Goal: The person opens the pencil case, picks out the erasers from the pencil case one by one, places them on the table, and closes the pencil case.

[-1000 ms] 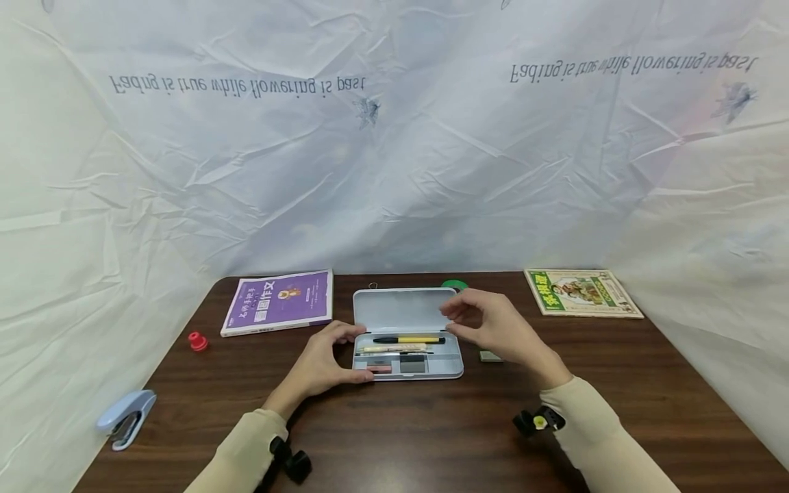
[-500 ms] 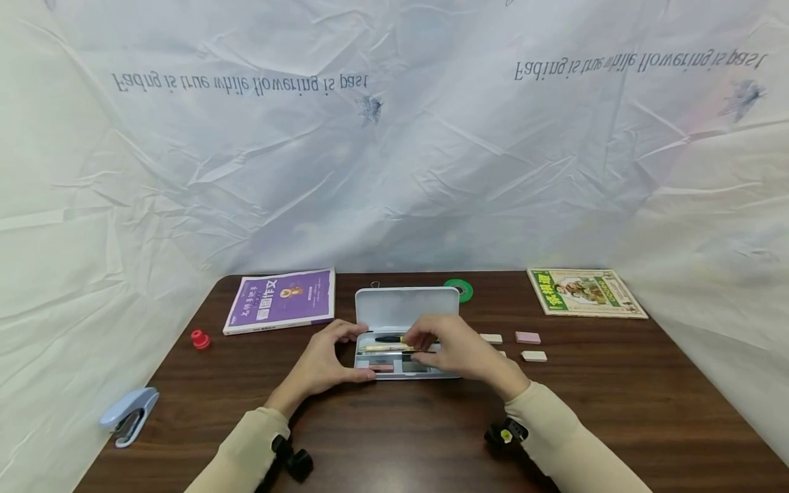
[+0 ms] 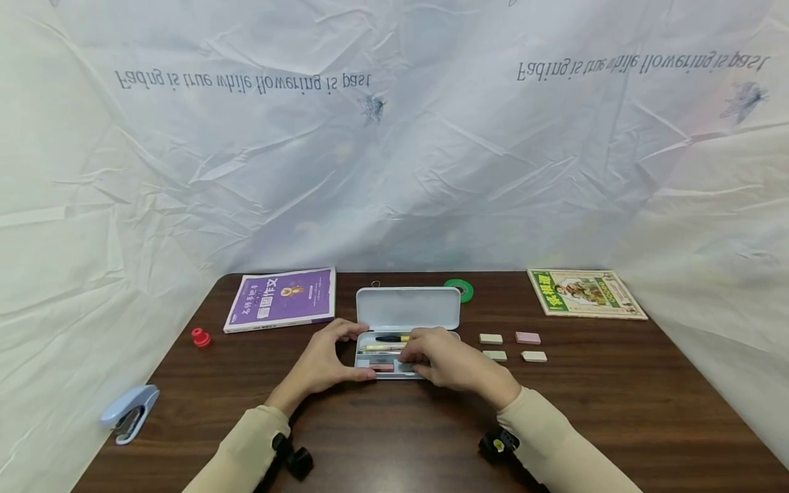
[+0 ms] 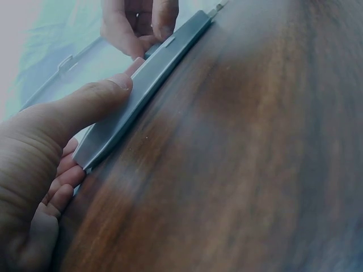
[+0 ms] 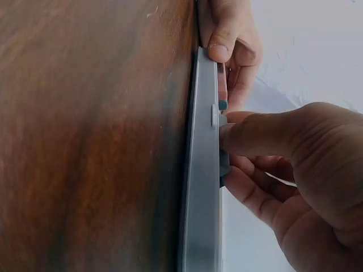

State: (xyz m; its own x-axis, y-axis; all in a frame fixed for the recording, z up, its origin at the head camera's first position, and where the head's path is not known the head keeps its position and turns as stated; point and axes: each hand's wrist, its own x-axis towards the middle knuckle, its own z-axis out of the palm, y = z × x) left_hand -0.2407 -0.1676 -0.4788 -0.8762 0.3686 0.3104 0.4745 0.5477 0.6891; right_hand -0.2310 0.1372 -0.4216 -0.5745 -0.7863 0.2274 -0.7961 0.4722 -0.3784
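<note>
A pale grey pencil case point(image 3: 408, 308) lies open on the table, lid raised at the back. My left hand point(image 3: 323, 357) grips its left end, thumb on the front edge and fingers round the back corner. Inside lie a black and yellow pen point(image 3: 388, 338), a cream pen point(image 3: 381, 348) and a pink eraser point(image 3: 382, 368). My right hand point(image 3: 459, 359) reaches into the front compartment and pinches a dark grey eraser point(image 5: 224, 164) between thumb and fingers. The right hand hides the case's right part in the head view.
Right of the case lie white erasers point(image 3: 533, 356) and a pink eraser point(image 3: 527, 337). Behind it is a roll of green tape point(image 3: 466, 291). A purple book point(image 3: 280, 301), a red stamp-like piece point(image 3: 200, 337) and a blue stapler point(image 3: 131, 414) lie left, a picture book point(image 3: 585, 293) back right.
My right hand has come from above the case's right side down and left into its front compartment, uncovering the erasers on the table. The left hand keeps its grip on the case.
</note>
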